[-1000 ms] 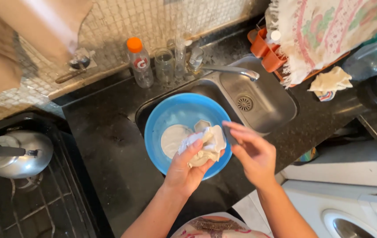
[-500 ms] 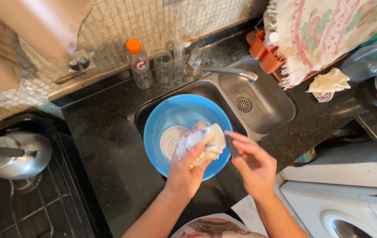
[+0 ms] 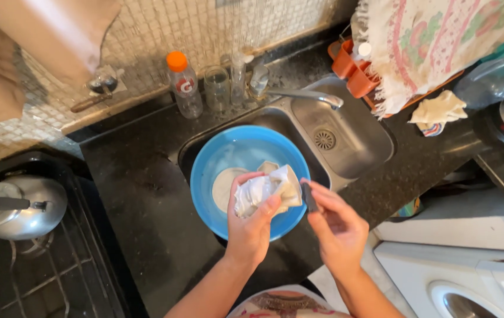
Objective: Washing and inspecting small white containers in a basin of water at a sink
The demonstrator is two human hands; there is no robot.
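Cloth bunched over the blue basin

Far left: steel kettle on the stove grate, well apart from the work. Next along, black stone desk, with an orange-capped clear bottle and a drinking glass standing at the tiled wall.

Centre: round blue basin sitting in the near sink bowl, a pale plate-like disc lying inside. Above it, left hand, grip pressed around a wet white cloth, thumb on one side and fingers wrapped over the other. Cloth crumpled, held clear of the basin floor but directly over it.

Just right: right hand, grip pinching a small dark thing at the fingertips, close beside the cloth; too small to name. Touching the cloth or not: cannot tell.

Further right: tap spout over the steel sink, an orange rack under a patterned towel, a crumpled white rag, and a washing machine below.

Judged from this: a cloth-handling step at the basin, mid-way. Any further move calls for keeping the cloth above the basin so drips land inside, and a firm pinch on the dark piece.
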